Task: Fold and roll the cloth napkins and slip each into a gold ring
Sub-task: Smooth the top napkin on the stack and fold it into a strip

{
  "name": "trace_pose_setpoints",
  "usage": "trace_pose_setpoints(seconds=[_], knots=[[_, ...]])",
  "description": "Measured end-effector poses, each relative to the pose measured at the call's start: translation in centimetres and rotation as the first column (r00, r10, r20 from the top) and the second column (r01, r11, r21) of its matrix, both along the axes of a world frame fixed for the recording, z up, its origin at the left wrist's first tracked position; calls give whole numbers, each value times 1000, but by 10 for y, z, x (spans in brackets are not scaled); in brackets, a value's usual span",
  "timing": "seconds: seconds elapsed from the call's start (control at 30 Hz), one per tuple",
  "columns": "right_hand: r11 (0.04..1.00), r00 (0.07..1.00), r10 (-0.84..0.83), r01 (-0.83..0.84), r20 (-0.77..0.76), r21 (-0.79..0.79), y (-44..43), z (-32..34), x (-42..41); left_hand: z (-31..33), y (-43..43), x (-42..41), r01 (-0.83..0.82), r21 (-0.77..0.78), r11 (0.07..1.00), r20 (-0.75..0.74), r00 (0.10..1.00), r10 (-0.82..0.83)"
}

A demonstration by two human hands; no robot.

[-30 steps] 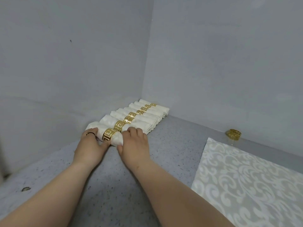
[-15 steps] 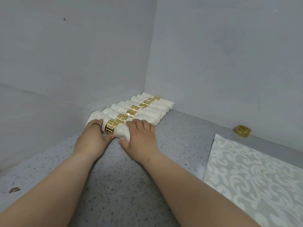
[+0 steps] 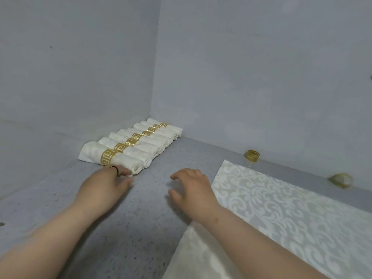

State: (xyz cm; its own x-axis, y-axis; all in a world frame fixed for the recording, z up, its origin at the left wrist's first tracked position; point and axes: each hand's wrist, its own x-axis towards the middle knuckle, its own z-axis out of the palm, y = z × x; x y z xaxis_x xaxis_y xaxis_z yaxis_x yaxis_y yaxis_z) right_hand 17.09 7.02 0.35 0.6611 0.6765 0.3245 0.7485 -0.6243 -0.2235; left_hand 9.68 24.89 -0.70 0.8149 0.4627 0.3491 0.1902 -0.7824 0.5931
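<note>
A: Where was the nearest rolled napkin point(image 3: 112, 156) found?

B: It was laid at the near end of a row of rolled napkins point(image 3: 145, 137) along the left wall, on the speckled grey counter point(image 3: 112, 228). A gold ring point(image 3: 107, 157) with a key pattern was seen round its middle, and the same kind of band was carried by each roll behind it.

A: And how were the hands held?

B: The left hand point(image 3: 104, 186) was lowered just in front of that roll, fingers loosely extended, nothing gripped; whether its fingertips touched the cloth could not be told because of blur. The right hand point(image 3: 193, 190) was held apart over the counter, fingers spread and relaxed, holding nothing.

A: What else was noted around?

B: A flat damask napkin point(image 3: 291, 214) was spread to the right, its edge just beside the right hand. A spare gold ring point(image 3: 252, 155) was set by the back wall, and a second, blurred one point(image 3: 341, 179) further right. Nothing was seen between the hands and the flat cloth. No writing could be read.
</note>
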Motion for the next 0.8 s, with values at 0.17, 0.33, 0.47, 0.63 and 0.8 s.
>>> trace_pose_setpoints(seconds=[0.17, 0.33, 0.47, 0.63, 0.8], knots=[[996, 992, -55, 63, -114, 68, -76, -2, -33, 3, -98, -54, 572, -183, 799, -120, 794, -596], [985, 972, -127, 147, -198, 92, -137, -7, -67, -44, -163, -62, 735, -155, 660, -326, 593, -736], [957, 945, -192, 240, -264, 161, -174, -8, -93, -32, -165, -79, 700, -137, 701, -206, 672, -711], [975, 930, -89, 155, -357, 161, -205, -8, -133, -26, -184, -81, 659, -53, 750, -123, 741, -660], [998, 926, 3, 22, -378, 61, -227, -8, -168, -29, -193, -78, 564, -117, 817, -38, 820, -571]])
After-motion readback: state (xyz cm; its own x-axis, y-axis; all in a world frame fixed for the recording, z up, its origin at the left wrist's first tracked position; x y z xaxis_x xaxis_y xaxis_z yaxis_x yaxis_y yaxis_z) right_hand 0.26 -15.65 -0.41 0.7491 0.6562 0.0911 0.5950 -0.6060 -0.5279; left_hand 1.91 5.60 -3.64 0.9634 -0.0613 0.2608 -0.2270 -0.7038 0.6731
